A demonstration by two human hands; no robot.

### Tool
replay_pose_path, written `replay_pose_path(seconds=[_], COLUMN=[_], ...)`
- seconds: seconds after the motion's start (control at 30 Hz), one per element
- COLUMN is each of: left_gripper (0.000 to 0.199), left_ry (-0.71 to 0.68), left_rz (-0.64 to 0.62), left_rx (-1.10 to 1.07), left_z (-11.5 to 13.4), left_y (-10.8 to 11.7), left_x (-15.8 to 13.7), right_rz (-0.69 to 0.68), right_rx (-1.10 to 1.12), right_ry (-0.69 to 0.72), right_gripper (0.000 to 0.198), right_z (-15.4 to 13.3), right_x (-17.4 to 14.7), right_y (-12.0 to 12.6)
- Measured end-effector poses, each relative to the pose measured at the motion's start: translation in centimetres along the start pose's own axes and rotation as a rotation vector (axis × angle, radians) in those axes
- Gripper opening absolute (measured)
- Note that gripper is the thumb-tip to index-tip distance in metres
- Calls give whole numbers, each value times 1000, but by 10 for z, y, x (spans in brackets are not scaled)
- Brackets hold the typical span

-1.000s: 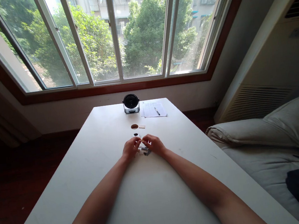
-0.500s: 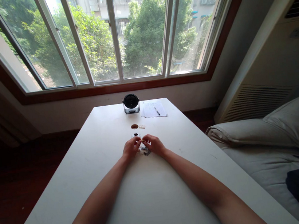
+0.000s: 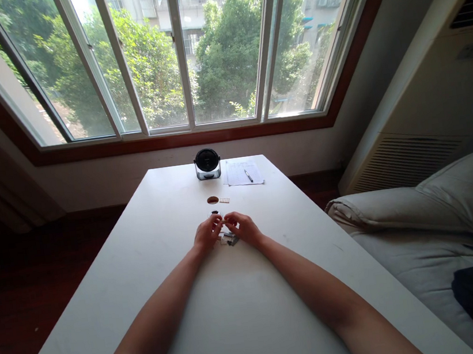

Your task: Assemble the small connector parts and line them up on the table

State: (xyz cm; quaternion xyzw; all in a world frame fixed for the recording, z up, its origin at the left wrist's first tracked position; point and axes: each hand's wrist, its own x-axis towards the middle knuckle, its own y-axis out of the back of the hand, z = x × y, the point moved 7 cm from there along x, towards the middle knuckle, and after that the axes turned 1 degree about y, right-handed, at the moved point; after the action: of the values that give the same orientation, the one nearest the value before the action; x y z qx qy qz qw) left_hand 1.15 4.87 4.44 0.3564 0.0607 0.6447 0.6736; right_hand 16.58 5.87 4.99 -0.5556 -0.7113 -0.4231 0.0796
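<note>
My left hand (image 3: 208, 232) and my right hand (image 3: 243, 228) meet over the middle of the white table (image 3: 246, 315), fingertips pinched together. Between them is a tiny yellowish piece (image 3: 224, 221), too small to name. Both hands are closed on it. Under and between the palms lie small grey and dark pieces (image 3: 229, 239), partly covered by the fingers. Just beyond the left fingertips sits a small clear round dish (image 3: 214, 213) with something dark in it, its near side hidden by my hand.
Farther back are a round brown opening or disc (image 3: 213, 200) and a small dotted card (image 3: 224, 200). A black round fan-like device (image 3: 207, 162) stands at the far edge, beside papers (image 3: 238, 172) with a pen (image 3: 248, 176). A sofa (image 3: 421, 222) flanks the table's right side.
Both hands stay in the same place. Only the fingertips shift slightly around the tiny piece, which shows a little more now.
</note>
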Motion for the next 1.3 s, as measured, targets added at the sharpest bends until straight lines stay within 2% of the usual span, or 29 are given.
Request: replay_pose_path(seconds=[0.3,0.77,1.1,1.3], left_gripper=[17,15,15,15], left_ry=[32,-31,-119,-106], left_rz=[-13,19,44,21], left_rx=[-48,61,219,191], left_z=[-1,2,16,14], left_y=[-2,-1,2,1], left_x=[0,0,-3,-2], right_rz=[-14,-8,14,23], right_rx=[-15,-64,-11,54], right_ry=[19,-2,-25,-48], right_gripper=[16,17,19,19], right_z=[-5,1,3,1], right_x=[0,-1,-1,0], right_y=[1,0,2,2])
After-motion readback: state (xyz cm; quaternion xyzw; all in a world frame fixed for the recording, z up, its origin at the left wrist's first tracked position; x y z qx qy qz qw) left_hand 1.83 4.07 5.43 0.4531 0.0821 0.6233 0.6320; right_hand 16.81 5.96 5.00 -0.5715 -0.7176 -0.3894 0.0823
